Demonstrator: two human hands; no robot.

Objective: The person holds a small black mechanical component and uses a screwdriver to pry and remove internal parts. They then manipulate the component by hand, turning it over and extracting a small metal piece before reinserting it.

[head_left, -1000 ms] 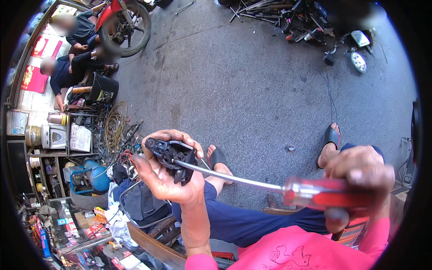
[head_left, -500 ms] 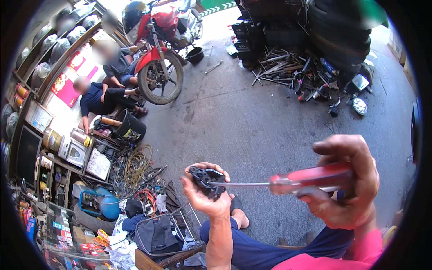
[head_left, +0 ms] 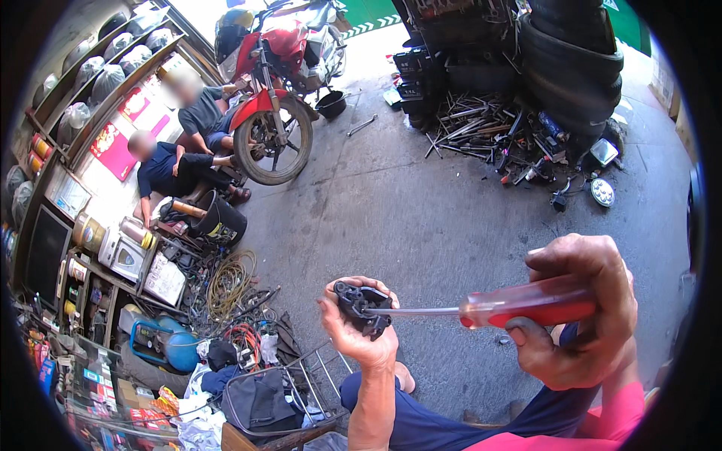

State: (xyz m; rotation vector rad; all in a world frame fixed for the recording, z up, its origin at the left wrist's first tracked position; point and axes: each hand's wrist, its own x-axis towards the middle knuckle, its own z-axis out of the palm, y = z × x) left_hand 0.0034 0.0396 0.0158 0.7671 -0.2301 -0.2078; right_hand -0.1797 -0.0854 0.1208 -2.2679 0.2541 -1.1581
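Note:
My left hand (head_left: 353, 338) cups a small black mechanical part (head_left: 370, 319) at the lower centre of the head view, with its fingers curled around the back and sides. A screwdriver with a red translucent handle (head_left: 555, 299) lies roughly level, its long steel shaft (head_left: 417, 311) reaching leftward into the part, where the tip is hidden. My right hand (head_left: 587, 338) grips the handle from the right, thumb below it and fingers bent over it.
A red motorcycle (head_left: 284, 45) stands beyond two seated people (head_left: 165, 169), (head_left: 201, 113) at upper left. Metal scrap (head_left: 474, 128) and stacked tyres (head_left: 571, 64) sit upper right. Tangled hoses (head_left: 226, 289), bags and a glass counter crowd the lower left.
The camera has tilted up, bringing more motorcycle and tyres into view. Both hands sit farther right in the picture, and my right fingers have shifted upward on the screwdriver handle.

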